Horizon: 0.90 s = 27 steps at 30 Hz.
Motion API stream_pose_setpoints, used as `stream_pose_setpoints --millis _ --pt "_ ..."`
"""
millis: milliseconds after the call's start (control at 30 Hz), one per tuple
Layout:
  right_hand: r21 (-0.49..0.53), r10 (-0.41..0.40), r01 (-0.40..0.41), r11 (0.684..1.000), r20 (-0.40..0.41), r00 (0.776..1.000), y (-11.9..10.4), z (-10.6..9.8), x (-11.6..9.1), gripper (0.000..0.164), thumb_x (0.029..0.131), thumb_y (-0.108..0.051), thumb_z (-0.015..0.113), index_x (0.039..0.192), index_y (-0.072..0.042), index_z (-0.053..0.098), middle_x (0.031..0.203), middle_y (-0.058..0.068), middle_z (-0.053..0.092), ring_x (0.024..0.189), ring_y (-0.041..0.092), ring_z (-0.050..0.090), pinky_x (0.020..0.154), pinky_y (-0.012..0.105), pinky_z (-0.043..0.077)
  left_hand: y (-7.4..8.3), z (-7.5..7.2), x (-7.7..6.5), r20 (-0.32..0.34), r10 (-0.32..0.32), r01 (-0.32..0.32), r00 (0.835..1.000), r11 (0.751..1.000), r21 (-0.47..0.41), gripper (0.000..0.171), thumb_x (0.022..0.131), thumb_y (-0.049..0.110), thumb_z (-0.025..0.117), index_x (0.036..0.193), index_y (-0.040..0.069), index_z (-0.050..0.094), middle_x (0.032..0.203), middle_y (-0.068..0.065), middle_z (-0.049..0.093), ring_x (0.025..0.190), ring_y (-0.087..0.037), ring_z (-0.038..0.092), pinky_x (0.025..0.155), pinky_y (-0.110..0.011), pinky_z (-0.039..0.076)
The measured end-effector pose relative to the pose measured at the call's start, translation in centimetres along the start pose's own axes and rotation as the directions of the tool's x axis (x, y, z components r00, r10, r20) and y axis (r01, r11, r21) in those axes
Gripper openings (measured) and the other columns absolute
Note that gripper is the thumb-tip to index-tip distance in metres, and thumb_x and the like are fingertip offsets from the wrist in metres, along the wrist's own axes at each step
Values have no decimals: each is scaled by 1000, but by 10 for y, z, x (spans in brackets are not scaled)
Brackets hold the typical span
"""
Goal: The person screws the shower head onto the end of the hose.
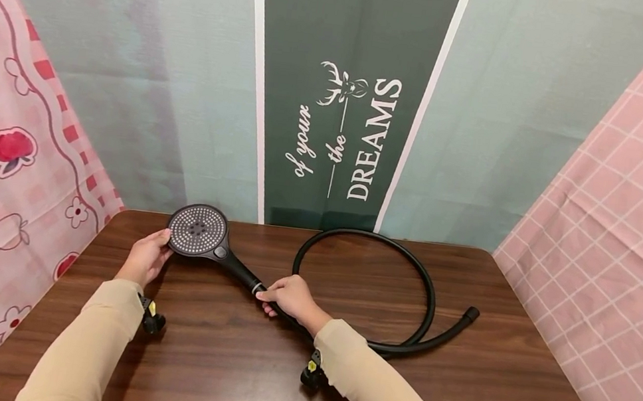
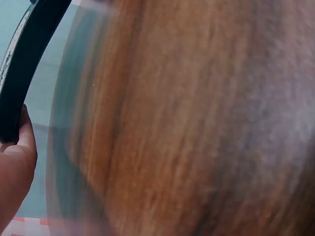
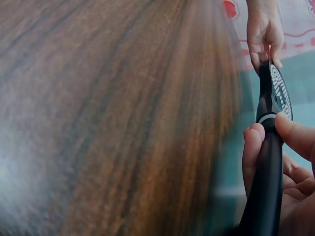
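A black shower head (image 1: 197,231) with a round, dotted spray face tilts up at the table's back left. My left hand (image 1: 147,255) pinches its rim, thumb on the face side; the left wrist view shows that hand (image 2: 19,162) at the rim's edge. With my right hand (image 1: 293,299) I grip the black shower hose (image 1: 433,294) at its end, just by the silver ring (image 1: 258,288) at the foot of the handle. In the right wrist view, thumb and fingers (image 3: 253,140) lie around that joint. Whether the joint is tight cannot be told.
Beyond my right hand the hose loops over the brown wooden table (image 1: 205,360), its free end (image 1: 471,314) pointing right. Behind the table hangs a grey-green curtain (image 1: 489,114); pink patterned cloths (image 1: 609,262) stand at both sides. Each wrist carries a small black camera (image 1: 312,376).
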State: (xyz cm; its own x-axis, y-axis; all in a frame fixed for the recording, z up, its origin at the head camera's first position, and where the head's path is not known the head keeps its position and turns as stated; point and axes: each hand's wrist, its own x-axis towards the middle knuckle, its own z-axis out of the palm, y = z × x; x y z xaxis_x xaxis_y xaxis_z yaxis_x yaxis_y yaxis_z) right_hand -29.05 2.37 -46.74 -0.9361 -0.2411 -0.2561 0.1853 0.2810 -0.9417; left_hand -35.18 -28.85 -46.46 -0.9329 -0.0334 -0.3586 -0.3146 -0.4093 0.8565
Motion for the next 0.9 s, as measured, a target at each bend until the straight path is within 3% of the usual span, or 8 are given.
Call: stream_pose_setpoints --millis 100,200,333,433,467,567,767,900 --pt "-3 6 -6 1000 0 1000 3 1 1 17 84 -8 78 88 8 74 68 13 70 52 10 61 54 26 61 -3 -3 1 6 17 -18 1000 1000 8 64 104 24 40 157 4 10 87 25 59 87 14 55 111 -10 38" --pt "-3 15 -15 1000 -2 1000 5 2 2 17 84 -8 77 88 8 74 66 10 68 52 10 60 54 24 60 -5 -4 3 8 23 -23 1000 1000 21 64 104 24 41 157 4 11 83 27 60 86 15 55 107 -9 40" --pt "-28 10 -10 1000 -5 1000 4 2 1 16 84 -8 78 86 8 75 63 8 67 51 10 60 52 23 59 -8 -5 4 -3 13 -13 1000 997 75 63 105 27 38 158 6 11 134 14 58 99 15 52 120 -17 28" --pt "-87 -7 6 996 -16 1000 3 2 0 16 83 -9 79 82 7 76 62 11 68 49 10 59 50 23 57 -9 -5 5 -7 8 -7 1000 993 114 61 106 29 34 158 8 9 166 3 18 124 10 44 124 -22 21" --pt "-110 -11 8 994 -22 1000 3 2 0 16 82 -10 79 82 6 76 63 12 70 49 11 59 50 23 56 -10 -5 6 -5 9 -9 1000 992 125 60 106 29 33 158 9 8 167 1 7 131 8 39 125 -22 20" --pt "-196 -19 10 981 -46 999 3 2 -1 17 82 -15 81 81 2 78 68 16 73 52 13 62 52 24 55 -11 -6 7 -12 9 -7 1000 991 137 60 107 29 32 158 9 9 168 -3 3 139 5 31 125 -23 20" --pt "-381 -59 18 924 -94 994 4 2 1 21 79 -26 83 82 -6 81 83 9 78 88 24 71 75 32 60 -14 -8 8 -19 14 -11 1000 987 161 61 106 30 34 157 7 10 167 -5 5 117 11 43 125 -23 21" --pt "-408 -67 24 913 -91 994 5 3 2 21 78 -27 83 82 -7 81 86 9 78 95 28 71 80 36 60 -14 -8 8 -26 16 -11 1000 985 174 62 106 31 35 157 7 11 167 -6 7 109 12 45 124 -23 22"
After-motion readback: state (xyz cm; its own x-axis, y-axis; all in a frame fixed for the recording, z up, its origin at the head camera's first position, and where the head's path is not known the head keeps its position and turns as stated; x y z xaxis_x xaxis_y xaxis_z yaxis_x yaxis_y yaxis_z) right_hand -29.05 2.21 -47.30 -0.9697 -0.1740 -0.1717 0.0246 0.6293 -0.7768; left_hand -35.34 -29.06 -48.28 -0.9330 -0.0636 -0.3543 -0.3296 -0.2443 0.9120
